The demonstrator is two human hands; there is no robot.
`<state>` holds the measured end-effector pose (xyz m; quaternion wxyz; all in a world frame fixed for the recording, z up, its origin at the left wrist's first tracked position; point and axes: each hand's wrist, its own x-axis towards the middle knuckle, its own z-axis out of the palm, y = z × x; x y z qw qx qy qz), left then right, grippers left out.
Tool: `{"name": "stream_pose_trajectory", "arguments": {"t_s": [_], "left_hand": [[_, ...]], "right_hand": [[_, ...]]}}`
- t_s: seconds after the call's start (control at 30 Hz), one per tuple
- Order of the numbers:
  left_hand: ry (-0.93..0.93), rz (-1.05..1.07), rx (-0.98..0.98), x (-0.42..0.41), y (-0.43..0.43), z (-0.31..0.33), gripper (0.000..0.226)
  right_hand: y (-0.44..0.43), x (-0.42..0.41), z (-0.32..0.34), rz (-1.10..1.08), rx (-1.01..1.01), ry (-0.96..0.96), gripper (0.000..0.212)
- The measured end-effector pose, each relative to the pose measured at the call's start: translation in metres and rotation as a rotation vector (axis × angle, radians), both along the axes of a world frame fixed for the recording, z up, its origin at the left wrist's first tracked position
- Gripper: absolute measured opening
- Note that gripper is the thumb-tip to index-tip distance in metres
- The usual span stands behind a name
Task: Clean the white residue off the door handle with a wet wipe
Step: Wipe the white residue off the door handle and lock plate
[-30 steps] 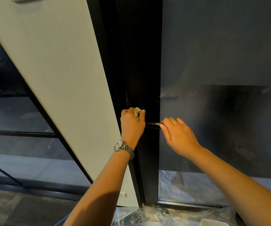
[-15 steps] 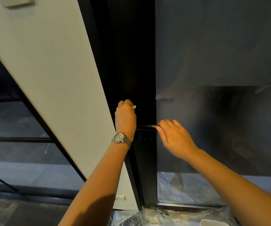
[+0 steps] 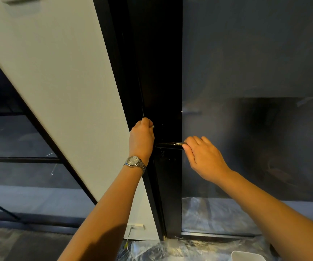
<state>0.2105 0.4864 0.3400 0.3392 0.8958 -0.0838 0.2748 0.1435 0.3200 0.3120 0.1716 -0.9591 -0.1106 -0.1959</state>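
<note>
Looking down through the head camera, I see the left hand (image 3: 141,140) closed in a fist against the black door frame (image 3: 157,72). It sits just above and to the left of the door handle (image 3: 169,145). Only a small white corner of the wet wipe (image 3: 153,126) peeps out at the thumb side of the fist; the rest is hidden inside the curled fingers. A silver wristwatch (image 3: 134,161) sits on that wrist.

The door handle is a dark lever lying level, reaching from the heel of the left hand to the right hand (image 3: 203,157). The right hand's fingers are bent over the handle's free end and pinch it at the tips. Faint pale marks show on the black surface just below the lever; I cannot tell if the lever itself carries any.

A white wall (image 3: 57,91) slants away on the left, and a dark glass pane (image 3: 255,63) fills the right. On the floor below lies a crumpled plastic sheet (image 3: 189,247), with a white tub (image 3: 246,257) at the bottom edge.
</note>
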Motion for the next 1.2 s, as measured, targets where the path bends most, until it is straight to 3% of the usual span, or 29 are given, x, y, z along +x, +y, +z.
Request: {"name": "stream_pose_trajectory", "arguments": {"t_s": [0.1, 0.2, 0.27, 0.53, 0.6, 0.73, 0.93, 1.2], "left_hand": [[0.096, 0.029, -0.135, -0.003, -0.003, -0.014, 0.018], [0.267, 0.002, -0.076, -0.005, -0.006, -0.032, 0.009], [0.287, 0.014, -0.117, -0.007, -0.008, -0.041, 0.010], [0.091, 0.054, -0.846, -0.023, -0.023, -0.044, 0.019], [0.049, 0.063, -0.935, -0.023, -0.027, -0.044, 0.013], [-0.071, 0.037, -0.723, -0.023, -0.018, -0.037, 0.006], [-0.138, -0.088, -0.109, -0.004, 0.010, -0.012, 0.010], [-0.051, -0.123, 0.105, 0.008, 0.008, 0.021, 0.011]], "right_hand": [[0.000, -0.001, 0.001, 0.001, 0.004, -0.006, 0.030], [0.001, -0.002, 0.002, 0.003, -0.005, 0.006, 0.030], [0.000, -0.003, 0.003, 0.002, -0.005, 0.014, 0.030], [0.001, -0.002, 0.002, 0.001, 0.007, 0.010, 0.031], [0.001, -0.002, 0.001, 0.002, 0.008, 0.010, 0.031], [0.000, -0.002, 0.001, 0.001, 0.003, 0.011, 0.031], [0.000, -0.001, 0.000, 0.000, 0.008, 0.006, 0.032], [0.000, 0.000, 0.000, 0.004, 0.007, 0.006, 0.032]]}}
